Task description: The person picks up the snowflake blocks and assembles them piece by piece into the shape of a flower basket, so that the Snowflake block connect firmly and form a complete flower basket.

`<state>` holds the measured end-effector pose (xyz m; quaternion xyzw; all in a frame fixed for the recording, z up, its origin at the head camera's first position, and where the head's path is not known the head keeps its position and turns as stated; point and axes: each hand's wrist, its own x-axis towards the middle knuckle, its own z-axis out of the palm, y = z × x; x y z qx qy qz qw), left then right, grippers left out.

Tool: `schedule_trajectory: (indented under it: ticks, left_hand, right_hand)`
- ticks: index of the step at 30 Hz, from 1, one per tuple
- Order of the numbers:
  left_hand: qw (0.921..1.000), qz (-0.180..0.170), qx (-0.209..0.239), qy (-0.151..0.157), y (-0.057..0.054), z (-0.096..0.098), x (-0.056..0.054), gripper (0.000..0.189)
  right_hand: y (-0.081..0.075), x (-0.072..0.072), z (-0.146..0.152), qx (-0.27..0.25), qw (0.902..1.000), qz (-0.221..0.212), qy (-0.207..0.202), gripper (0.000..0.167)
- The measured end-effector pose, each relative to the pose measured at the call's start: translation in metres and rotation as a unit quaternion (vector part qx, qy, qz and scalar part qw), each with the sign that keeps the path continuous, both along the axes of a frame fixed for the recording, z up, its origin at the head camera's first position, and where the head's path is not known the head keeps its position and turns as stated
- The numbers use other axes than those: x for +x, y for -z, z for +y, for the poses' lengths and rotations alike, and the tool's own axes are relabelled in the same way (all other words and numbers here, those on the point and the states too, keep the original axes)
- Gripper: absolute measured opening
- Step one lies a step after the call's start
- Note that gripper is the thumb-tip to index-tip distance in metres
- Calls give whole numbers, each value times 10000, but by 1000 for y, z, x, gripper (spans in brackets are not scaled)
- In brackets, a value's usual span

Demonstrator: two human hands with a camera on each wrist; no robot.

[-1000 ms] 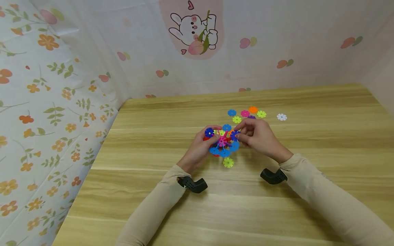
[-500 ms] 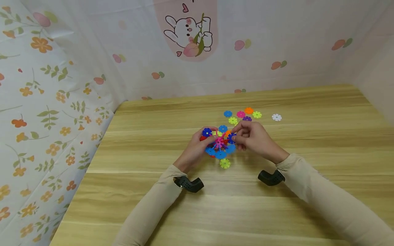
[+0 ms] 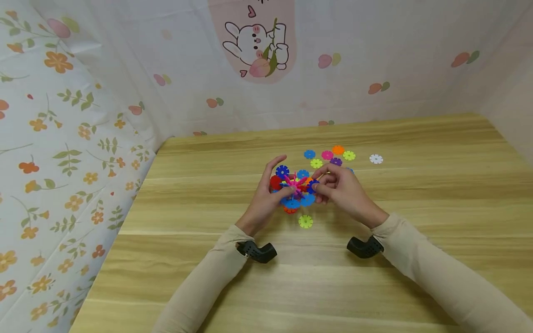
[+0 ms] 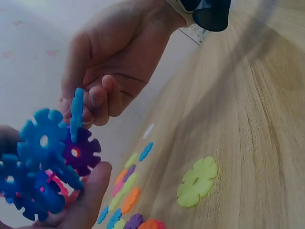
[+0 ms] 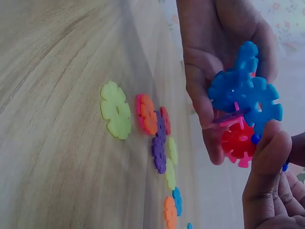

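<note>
My left hand [image 3: 263, 199] holds a cluster of interlocked notched plastic discs [image 3: 293, 203], its thumb pressed on the near side and its index finger raised off. Light blue, red, pink and purple discs stick out at different angles. My right hand [image 3: 347, 192] pinches a dark blue notched disc [image 3: 312, 186] between thumb and forefinger at the cluster's right side. Whether that disc is joined to the cluster cannot be told. In the right wrist view, the fingers mostly cover it, while the light blue discs [image 5: 263, 106] show plainly.
Loose discs lie on the wooden table [image 3: 187, 194] beyond the hands, among them an orange disc [image 3: 338, 150] and a pink disc [image 3: 327, 155]. A white disc [image 3: 376, 159] lies farther right. One yellow-green disc [image 3: 306, 222] rests nearer. A patterned curtain [image 3: 183, 69] hangs behind.
The left index finger has lifted away from the cluster, and the cluster has turned a little in that hand. The right hand keeps its pinch on the dark blue disc.
</note>
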<state>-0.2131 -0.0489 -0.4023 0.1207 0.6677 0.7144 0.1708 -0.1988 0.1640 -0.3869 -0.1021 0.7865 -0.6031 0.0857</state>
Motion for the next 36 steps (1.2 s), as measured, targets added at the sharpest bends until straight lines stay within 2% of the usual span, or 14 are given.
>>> schedule_trajectory:
  ticks: [5,9,13,16,20,24,28,30,34,36]
  left_hand:
    - [9996,134,56,229,1,0,-1,53]
    - [9998,134,-15,159,0,-1,-3,45]
    - [9999,38,91,61,-1,-3,-2,36]
    - [9997,-99,210,38,-1,-4,-1,33]
    - [9991,-252,329,-1,1,-6,0,32]
    - [9988,-341,345,-67,2,-7,-1,31]
    - [9986,-386,348,-112,2,-7,-2,30]
    - [9986,-384,346,-111,2,-7,-3,29]
    - [9987,-384,337,-68,3,-6,-3,28]
    - [9987,-381,334,-27,4,-5,-3,29]
  right_hand:
    - [1,2,2,96,9998,121,-104,18]
    - [-1,-2,3,173,9992,192,-308,20]
    - [-3,-7,10,281,9990,164,-321,22]
    - [-4,-12,21,582,9978,207,-258,23]
    - [-7,-22,44,1361,9899,335,-219,24]
    - [-11,-36,69,2301,9718,485,-158,24]
    - [-9,-48,84,3273,9418,736,-209,20]
    - [-5,-53,87,3699,9249,821,-297,23]
    - [6,-61,86,4250,8994,888,-499,33]
    - [10,-63,83,4396,8916,925,-566,35]
